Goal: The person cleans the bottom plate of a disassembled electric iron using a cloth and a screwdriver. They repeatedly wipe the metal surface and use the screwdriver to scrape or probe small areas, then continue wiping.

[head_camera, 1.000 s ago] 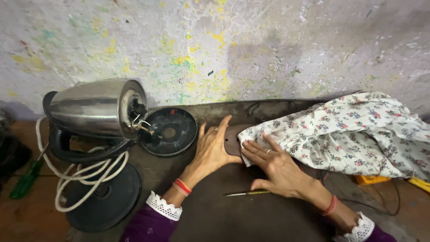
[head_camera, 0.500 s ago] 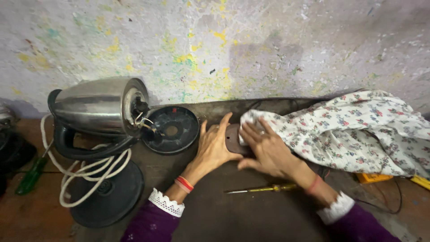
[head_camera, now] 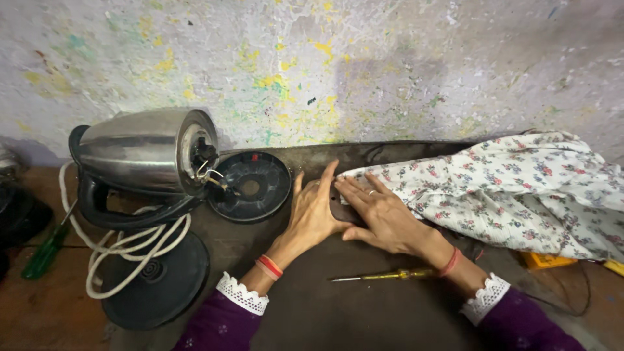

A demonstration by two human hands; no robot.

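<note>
Lying flat on the dark work surface (head_camera: pixel 364 318), both hands press on a small dark piece (head_camera: pixel 340 209) that shows only as a sliver between them. The left hand (head_camera: pixel 316 211) rests palm down with fingers straight and together, pointing toward the wall; it grasps nothing, and its thumb side sits against the piece. The right hand (head_camera: pixel 383 218) lies open as well, fingers spread and angled toward the left hand, covering most of the piece from the right; no finger curls around it. What the piece is cannot be told, as too little of it shows.

The hem of a floral cloth (head_camera: pixel 513 192) lies just beside the right hand, touching the backs of its fingers, and spreads away to the right. A yellow-handled screwdriver (head_camera: pixel 383 275) lies on the surface near the right wrist, apart from both hands, tip pointing left.

To the left, a steel kettle (head_camera: pixel 140 153) lies on its side with its underside open and wires exposed; its black bottom cover (head_camera: pixel 250 186) leans beside it, near the left hand's fingertips yet not touching them. A white cord (head_camera: pixel 123 250) loops over a round black base (head_camera: pixel 159 279). A green-handled screwdriver (head_camera: pixel 44 252) lies at the far left.
</note>
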